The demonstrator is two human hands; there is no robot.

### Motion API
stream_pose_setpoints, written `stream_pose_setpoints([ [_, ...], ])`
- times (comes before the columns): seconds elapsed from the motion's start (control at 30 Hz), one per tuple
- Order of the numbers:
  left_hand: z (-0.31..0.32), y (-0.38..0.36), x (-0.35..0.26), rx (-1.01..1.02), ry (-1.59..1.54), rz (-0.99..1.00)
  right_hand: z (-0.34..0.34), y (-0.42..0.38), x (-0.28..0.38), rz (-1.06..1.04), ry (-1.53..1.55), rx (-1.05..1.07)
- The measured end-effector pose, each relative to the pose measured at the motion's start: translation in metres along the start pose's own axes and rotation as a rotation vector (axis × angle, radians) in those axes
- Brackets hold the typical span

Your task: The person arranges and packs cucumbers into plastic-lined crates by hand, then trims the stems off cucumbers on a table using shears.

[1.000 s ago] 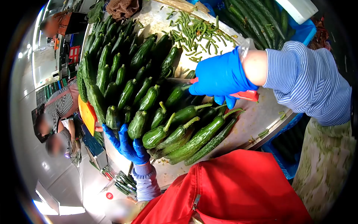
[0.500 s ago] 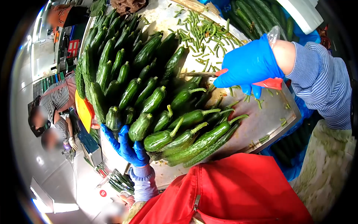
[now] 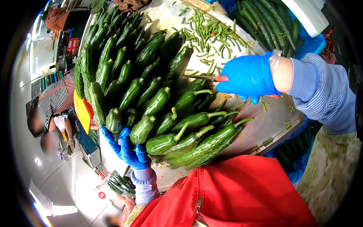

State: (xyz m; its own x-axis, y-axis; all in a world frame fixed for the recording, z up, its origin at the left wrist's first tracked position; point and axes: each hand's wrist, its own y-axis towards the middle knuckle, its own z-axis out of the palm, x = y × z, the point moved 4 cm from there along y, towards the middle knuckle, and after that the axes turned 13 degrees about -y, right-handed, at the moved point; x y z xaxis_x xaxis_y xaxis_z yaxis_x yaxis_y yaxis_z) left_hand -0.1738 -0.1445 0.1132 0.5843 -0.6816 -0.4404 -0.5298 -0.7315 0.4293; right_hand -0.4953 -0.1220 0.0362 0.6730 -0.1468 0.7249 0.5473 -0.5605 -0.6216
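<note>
A large heap of green cucumbers [image 3: 131,92] lies on the metal tabletop, several at the near right with long stems. My left hand [image 3: 130,151], in a blue glove, rests against the heap's lower left edge with fingers spread, touching the nearest cucumbers. My right hand [image 3: 247,75], also gloved in blue, is closed around the red handle of a knife [image 3: 200,77]. The thin blade points left, over the cucumbers at the heap's right side. Most of the handle is hidden in the glove. Beyond the blade lie many short cut stems [image 3: 208,32].
A blue-lined container of longer cucumbers [image 3: 261,22] stands at the upper right, beside a white box edge [image 3: 306,15]. More cucumbers [image 3: 287,153] sit below the metal tabletop's [image 3: 245,140] right edge. A brown cloth [image 3: 130,4] lies at the far end. People are at the left.
My right hand has turned and shifted slightly downward, so less of the knife handle shows. My left hand stays at the heap's edge.
</note>
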Motion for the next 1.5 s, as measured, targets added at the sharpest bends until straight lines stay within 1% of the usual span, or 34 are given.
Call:
stream_pose_setpoints([
  [0.07, 0.0, 0.0, -0.001, -0.005, 0.004, 0.005, 0.002, -0.016, -0.011, 0.221, 0.153, 0.023],
  [0.17, 0.0, 0.001, -0.003, -0.002, 0.013, 0.001, 0.002, -0.05, -0.016, 0.112, 0.343, -0.284],
  [0.23, 0.0, 0.002, -0.004, 0.002, 0.026, -0.002, 0.014, -0.077, -0.029, 0.193, 0.516, -0.323],
  [0.27, -0.001, 0.003, -0.006, 0.013, 0.062, 0.001, 0.024, -0.089, -0.033, 0.167, 0.616, -0.347],
  [0.37, -0.001, 0.004, -0.008, 0.023, 0.089, 0.004, 0.051, -0.109, -0.038, 0.325, 0.684, -0.288],
  [0.4, 0.0, 0.004, -0.007, 0.016, 0.058, 0.002, 0.065, -0.102, -0.05, 0.29, 0.668, -0.273],
  [0.5, -0.001, 0.004, -0.011, 0.035, 0.092, 0.018, 0.076, -0.089, -0.054, 0.24, 0.66, -0.194],
  [0.53, -0.001, 0.003, -0.01, 0.039, 0.102, 0.024, 0.075, -0.084, -0.053, 0.208, 0.632, -0.202],
  [0.63, 0.0, 0.004, -0.01, 0.034, 0.093, 0.038, 0.072, -0.064, -0.052, 0.199, 0.584, -0.206],
  [0.67, -0.001, 0.004, -0.009, 0.032, 0.09, 0.043, 0.066, -0.063, -0.048, 0.196, 0.519, -0.18],
  [0.8, 0.001, 0.004, -0.009, 0.02, 0.072, 0.039, 0.063, -0.055, -0.045, 0.182, 0.49, -0.175],
  [1.03, -0.001, 0.004, -0.008, 0.02, 0.034, 0.003, 0.064, -0.051, -0.049, 0.204, 0.477, -0.165],
  [1.3, -0.001, 0.002, -0.006, 0.013, 0.049, 0.036, 0.064, -0.054, -0.044, 0.264, 0.501, -0.205],
  [1.4, -0.002, -0.002, -0.003, -0.001, 0.049, 0.044, 0.078, -0.058, -0.049, 0.157, 0.596, -0.342],
  [1.5, 0.0, -0.006, 0.002, -0.025, 0.042, 0.064, 0.089, -0.078, -0.049, 0.028, 0.682, -0.3],
])
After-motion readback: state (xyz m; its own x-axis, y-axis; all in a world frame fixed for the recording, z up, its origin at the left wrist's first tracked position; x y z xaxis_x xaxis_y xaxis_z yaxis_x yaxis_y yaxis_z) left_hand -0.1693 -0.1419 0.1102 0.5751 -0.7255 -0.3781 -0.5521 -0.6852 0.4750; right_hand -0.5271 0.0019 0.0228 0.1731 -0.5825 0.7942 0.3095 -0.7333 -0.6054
